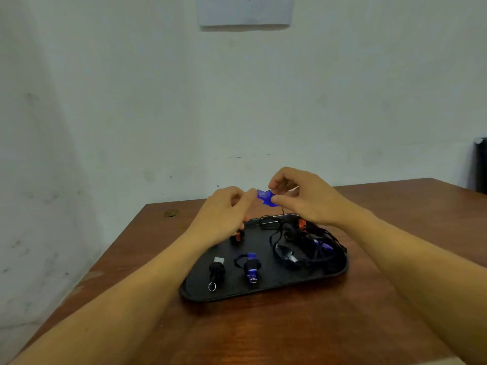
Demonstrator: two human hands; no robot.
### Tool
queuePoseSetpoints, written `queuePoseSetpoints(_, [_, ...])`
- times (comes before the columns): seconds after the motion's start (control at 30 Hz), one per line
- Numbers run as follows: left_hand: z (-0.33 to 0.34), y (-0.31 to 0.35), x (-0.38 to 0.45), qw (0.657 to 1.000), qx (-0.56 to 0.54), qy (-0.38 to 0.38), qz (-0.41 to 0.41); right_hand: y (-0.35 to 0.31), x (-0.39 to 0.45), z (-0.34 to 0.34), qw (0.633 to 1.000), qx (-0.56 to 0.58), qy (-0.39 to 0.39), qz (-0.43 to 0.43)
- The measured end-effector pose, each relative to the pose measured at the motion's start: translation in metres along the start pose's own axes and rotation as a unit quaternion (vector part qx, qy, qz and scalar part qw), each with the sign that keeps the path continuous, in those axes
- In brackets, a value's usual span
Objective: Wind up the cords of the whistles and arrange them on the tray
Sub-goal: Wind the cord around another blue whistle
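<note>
A blue whistle [265,197] is held in the air above the black tray [266,290]. My right hand [303,197] grips its right side; my left hand [228,209] pinches its left tip. A thin dark cord drops from the whistle toward the tray. On the tray's left half lie a wound black whistle [216,270] with a ring, a wound blue whistle [251,267] and a small orange whistle [238,235], partly hidden by my left hand. A tangle of black cords [303,246] with an orange whistle [302,224] and blue whistles fills the right half.
The tray sits on a brown wooden table [263,333] against a pale wall. A paper sheet [245,10] hangs on the wall. A dark object [480,165] stands past the table's far right corner. The table's left edge runs close to the tray.
</note>
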State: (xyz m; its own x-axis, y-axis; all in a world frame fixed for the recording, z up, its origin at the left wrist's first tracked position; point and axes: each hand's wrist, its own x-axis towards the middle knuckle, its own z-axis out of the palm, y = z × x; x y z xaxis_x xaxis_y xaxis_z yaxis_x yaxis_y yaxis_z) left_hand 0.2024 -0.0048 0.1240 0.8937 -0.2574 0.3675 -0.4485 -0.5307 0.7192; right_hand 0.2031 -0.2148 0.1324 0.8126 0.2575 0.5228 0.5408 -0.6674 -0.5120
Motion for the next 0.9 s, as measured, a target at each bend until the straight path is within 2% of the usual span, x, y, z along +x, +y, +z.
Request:
queuePoseSetpoints(0.1, [-0.009, 0.011, 0.003, 0.993, -0.102, -0.033, -0.052, -0.028, 0.009, -0.005, 0.996, -0.052, -0.029, -0.071])
queuePoseSetpoints(0.2, [-0.023, 0.014, 0.003, 0.985, -0.156, -0.044, -0.063, -0.042, 0.015, -0.006, 0.994, -0.052, -0.015, -0.093])
queuePoseSetpoints(0.27, [-0.031, 0.017, 0.003, 0.984, -0.157, -0.043, -0.072, -0.045, 0.017, -0.002, 0.998, -0.004, -0.001, -0.067])
queuePoseSetpoints(0.33, [-0.036, 0.021, 0.003, 0.983, -0.161, -0.034, -0.079, -0.047, 0.017, 0.005, 0.997, 0.081, -0.013, -0.004])
queuePoseSetpoints(0.4, [-0.041, 0.025, 0.004, 0.981, -0.173, -0.016, -0.084, -0.048, 0.015, 0.012, 0.981, 0.181, -0.032, 0.061])
queuePoseSetpoints(0.47, [-0.046, 0.030, 0.005, 0.974, -0.208, 0.012, -0.092, -0.044, 0.015, 0.014, 0.968, 0.225, -0.015, 0.107])
queuePoseSetpoints(0.6, [-0.066, 0.035, 0.008, 0.933, -0.332, 0.079, -0.111, -0.024, 0.011, 0.005, 0.973, 0.170, 0.036, 0.151])
queuePoseSetpoints(0.7, [-0.079, 0.034, 0.009, 0.912, -0.379, 0.107, -0.110, -0.006, 0.006, -0.003, 0.982, 0.086, 0.053, 0.161])
queuePoseSetpoints(0.83, [-0.081, 0.032, 0.010, 0.913, -0.376, 0.117, -0.105, 0.006, 0.003, -0.011, 0.986, 0.004, 0.004, 0.167])
queuePoseSetpoints(0.9, [-0.078, 0.034, 0.009, 0.916, -0.376, 0.095, -0.102, -0.002, 0.002, -0.013, 0.983, 0.038, -0.034, 0.174])
